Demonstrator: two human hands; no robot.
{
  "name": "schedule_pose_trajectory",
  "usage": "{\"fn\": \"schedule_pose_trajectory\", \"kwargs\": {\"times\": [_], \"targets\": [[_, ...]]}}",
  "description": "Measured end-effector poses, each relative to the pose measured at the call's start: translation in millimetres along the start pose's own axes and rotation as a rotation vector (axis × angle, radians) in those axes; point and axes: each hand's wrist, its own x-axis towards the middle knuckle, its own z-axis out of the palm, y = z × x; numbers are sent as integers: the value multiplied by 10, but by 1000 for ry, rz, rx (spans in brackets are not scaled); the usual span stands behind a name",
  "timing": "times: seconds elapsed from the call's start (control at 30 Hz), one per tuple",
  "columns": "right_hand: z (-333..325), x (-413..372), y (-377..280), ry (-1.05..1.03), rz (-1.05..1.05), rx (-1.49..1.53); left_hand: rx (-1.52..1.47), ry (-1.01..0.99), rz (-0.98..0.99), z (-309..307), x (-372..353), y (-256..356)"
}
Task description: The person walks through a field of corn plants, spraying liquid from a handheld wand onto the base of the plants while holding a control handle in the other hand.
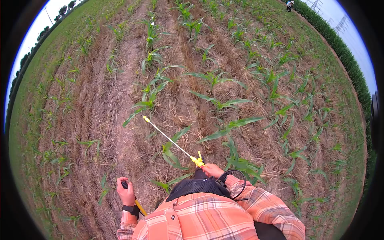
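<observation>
My right hand, at the bottom centre, is closed round the handle of a spray wand. A yellow valve sits just ahead of the fingers, and the thin pale tube runs forward and left to a yellow nozzle. That nozzle hangs over the soil near a young corn plant. Lower left, my left hand wraps round the black grip of a lever with a yellow bar. Near my right wrist curves a black hose.
Rows of young corn run away from me over straw-covered soil. Corn leaves stand close beside my right hand. Far off at the upper right is another person, near a tall green crop edge.
</observation>
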Motion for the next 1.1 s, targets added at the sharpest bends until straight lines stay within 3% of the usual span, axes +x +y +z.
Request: {"fn": "schedule_pose_trajectory", "kwargs": {"times": [0.3, 0.47, 0.6, 0.77, 0.9, 1.1], "targets": [[-1260, 223, -81, 292, 225, 456, 92, -90, 108, 845, 758, 613], [-1850, 328, -85, 505, 146, 712, 73, -119, 149, 1145, 1038, 779], [-2065, 390, -111, 571, 156, 744, 66, -131, 88, 1248, 1206, 958], [-2099, 540, -264, 589, 155, 744, 72, -139, 130, 1373, 1550, 621], [-2019, 768, -477, 616, 194, 694, 36, -148, 90, 1419, 1887, 918], [-1739, 1234, -1049, 497, 287, 366, -45, -99, 109, 1312, 2470, 552]]}}
